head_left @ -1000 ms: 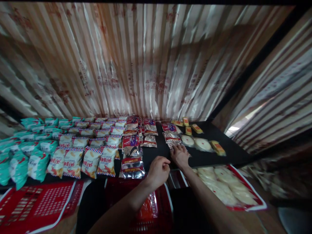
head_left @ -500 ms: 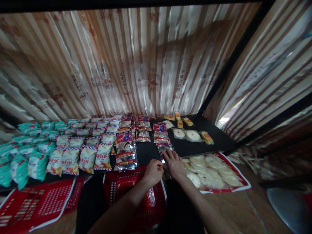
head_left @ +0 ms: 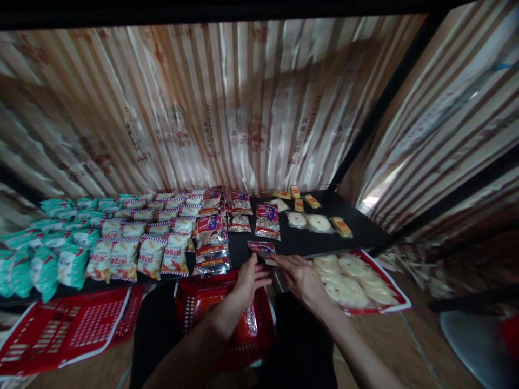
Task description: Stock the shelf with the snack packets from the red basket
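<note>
A red-and-purple snack packet [head_left: 261, 248] is at the front edge of the black shelf, its lower part hidden by my hands. My right hand [head_left: 299, 278] has its fingers closed on the packet's lower right edge. Close to the packet's lower left, my left hand [head_left: 247, 280] has its thumb raised and its fingers apart, pointing right. Behind lies a matching packet [head_left: 267, 220], flat on the shelf. Further left are stacks of the same packets [head_left: 211, 229], with a smaller group [head_left: 239, 210] beside them.
White snack bags [head_left: 124, 256] and teal bags [head_left: 73, 265] fill the shelf's left. Round white wrapped discs [head_left: 320, 222] and yellow packs [head_left: 312, 201] lie at the right. Below are a red basket [head_left: 186, 302], another red basket [head_left: 81, 324] and a red-edged tray [head_left: 399, 289] of discs.
The front packet has come away from the one behind, towards me. My right hand no longer lies flat on it but grips its edge. My left hand's fingers have spread from a pinch.
</note>
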### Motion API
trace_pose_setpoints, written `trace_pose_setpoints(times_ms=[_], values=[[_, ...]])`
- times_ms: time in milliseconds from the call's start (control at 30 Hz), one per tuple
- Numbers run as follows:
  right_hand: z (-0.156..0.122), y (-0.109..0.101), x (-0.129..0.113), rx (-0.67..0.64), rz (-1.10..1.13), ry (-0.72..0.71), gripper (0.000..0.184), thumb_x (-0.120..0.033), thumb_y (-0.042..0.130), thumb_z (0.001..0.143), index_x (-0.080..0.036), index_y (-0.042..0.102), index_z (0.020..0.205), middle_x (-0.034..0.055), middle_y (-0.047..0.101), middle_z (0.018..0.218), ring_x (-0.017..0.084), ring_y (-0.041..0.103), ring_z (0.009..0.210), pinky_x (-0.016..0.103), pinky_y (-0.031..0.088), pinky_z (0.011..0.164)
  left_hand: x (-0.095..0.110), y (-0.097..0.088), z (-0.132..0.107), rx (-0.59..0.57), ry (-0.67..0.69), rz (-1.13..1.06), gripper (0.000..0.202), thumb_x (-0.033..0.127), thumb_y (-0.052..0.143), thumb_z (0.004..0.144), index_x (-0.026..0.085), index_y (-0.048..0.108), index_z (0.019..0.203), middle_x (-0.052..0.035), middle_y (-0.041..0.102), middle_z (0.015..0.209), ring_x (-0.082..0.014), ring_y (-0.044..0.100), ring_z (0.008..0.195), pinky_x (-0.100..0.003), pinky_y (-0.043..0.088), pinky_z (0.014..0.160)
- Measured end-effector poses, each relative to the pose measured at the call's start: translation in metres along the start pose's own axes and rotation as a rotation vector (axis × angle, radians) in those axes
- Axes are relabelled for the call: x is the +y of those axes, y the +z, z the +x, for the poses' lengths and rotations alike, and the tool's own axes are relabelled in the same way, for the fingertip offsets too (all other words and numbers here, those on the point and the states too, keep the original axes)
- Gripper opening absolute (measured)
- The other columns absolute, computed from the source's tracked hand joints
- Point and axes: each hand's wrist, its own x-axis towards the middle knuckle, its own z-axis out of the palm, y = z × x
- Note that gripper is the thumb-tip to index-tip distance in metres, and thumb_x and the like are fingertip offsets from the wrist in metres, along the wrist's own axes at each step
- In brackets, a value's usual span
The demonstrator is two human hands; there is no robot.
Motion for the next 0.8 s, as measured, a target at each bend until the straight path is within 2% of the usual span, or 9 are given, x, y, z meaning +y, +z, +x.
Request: trace_pose_setpoints(times_ms=[133, 267, 367, 433, 467, 567, 633, 700, 800], values=[[-0.027, -0.005, -0.017, -0.018, -0.01, -0.109, 0.055, -0.002, 0.043, 0.076, -0.025, 0.059, 0.122, 0.006, 0.065, 0.118, 0.022, 0.06, 0.107, 0.04, 0.05, 0.092, -0.003, 0.008, -0.01, -0.165, 0.058, -0.09, 0.024, 0.022, 0.068, 0.063, 0.012, 0.062, 0.085, -0.0072, 0.066, 0.08, -0.0169, 0.063, 0.071, -0.029, 0.051, 0.067], [-0.049, -0.006, -0.021, 0.045, 0.027, -0.157, 0.038, -0.016, 0.05, 0.085, -0.024, 0.061, 0.119, 0.0087, 0.063, 0.121, 0.025, 0.059, 0.112, 0.044, 0.049, 0.093, -0.004, 0.015, -0.019, -0.147, 0.111, -0.104, 0.027, 0.011, 0.066, 0.051, 0.015, 0.061, 0.078, -0.0007, 0.064, 0.066, -0.013, 0.059, 0.056, -0.024, 0.045, 0.056], [-0.055, -0.014, -0.022, 0.126, 0.146, -0.135, 0.034, -0.03, 0.056, 0.085, -0.026, 0.061, 0.119, 0.0082, 0.061, 0.125, 0.025, 0.057, 0.114, 0.045, 0.047, 0.096, 0.001, 0.017, -0.028, -0.122, 0.168, -0.098, 0.032, 0.012, 0.066, 0.051, 0.016, 0.061, 0.083, -0.0018, 0.066, 0.072, -0.0136, 0.06, 0.06, -0.025, 0.045, 0.06], [-0.054, -0.019, -0.023, 0.211, 0.26, -0.029, 0.033, -0.036, 0.057, 0.084, -0.027, 0.063, 0.115, 0.0076, 0.064, 0.121, 0.024, 0.059, 0.112, 0.044, 0.046, 0.097, 0.008, 0.016, -0.035, -0.107, 0.19, -0.085, 0.035, 0.012, 0.066, 0.051, 0.016, 0.062, 0.086, -0.0026, 0.067, 0.077, -0.0145, 0.061, 0.064, -0.025, 0.046, 0.063], [-0.051, -0.021, -0.024, 0.267, 0.328, 0.075, 0.032, -0.039, 0.056, 0.084, -0.026, 0.064, 0.112, 0.0078, 0.065, 0.118, 0.024, 0.06, 0.109, 0.044, 0.046, 0.096, 0.011, 0.015, -0.038, -0.098, 0.192, -0.078, 0.037, 0.011, 0.066, 0.052, 0.016, 0.062, 0.087, -0.0026, 0.067, 0.078, -0.0147, 0.061, 0.066, -0.025, 0.046, 0.064], [-0.037, -0.02, -0.025, 0.392, 0.615, 0.503, 0.041, -0.049, 0.054, 0.082, -0.023, 0.061, 0.113, 0.0094, 0.068, 0.11, 0.024, 0.064, 0.1, 0.041, 0.052, 0.086, 0.022, 0.012, -0.048, -0.09, 0.194, -0.065, 0.037, 0.009, 0.061, 0.052, 0.016, 0.062, 0.089, -0.0021, 0.067, 0.079, -0.0147, 0.061, 0.068, -0.025, 0.046, 0.064], [-0.024, -0.016, -0.029, 0.363, 0.848, 0.715, 0.051, -0.056, 0.056, 0.078, -0.021, 0.057, 0.116, 0.0092, 0.069, 0.107, 0.024, 0.065, 0.094, 0.037, 0.054, 0.077, 0.029, 0.009, -0.055, -0.115, 0.205, -0.067, 0.038, 0.008, 0.059, 0.053, 0.016, 0.062, 0.09, -0.002, 0.068, 0.08, -0.0151, 0.062, 0.07, -0.025, 0.046, 0.065], [-0.011, -0.012, -0.036, 0.287, 1.056, 0.777, 0.057, -0.058, 0.063, 0.071, -0.021, 0.057, 0.114, 0.0071, 0.071, 0.099, 0.022, 0.067, 0.086, 0.033, 0.054, 0.072, 0.036, 0.006, -0.061, -0.155, 0.224, -0.057, 0.038, 0.008, 0.058, 0.054, 0.016, 0.062, 0.091, -0.0021, 0.068, 0.081, -0.0157, 0.062, 0.072, -0.024, 0.046, 0.066], [0.01, -0.006, -0.053, 0.231, 1.28, 0.769, 0.057, -0.053, 0.076, 0.059, -0.021, 0.06, 0.103, 0.0023, 0.072, 0.083, 0.018, 0.067, 0.073, 0.028, 0.053, 0.066, 0.044, -0.002, -0.064, -0.19, 0.253, -0.02, 0.035, 0.009, 0.058, 0.058, 0.016, 0.062, 0.091, -0.0018, 0.068, 0.08, -0.0158, 0.062, 0.073, -0.024, 0.046, 0.067]])
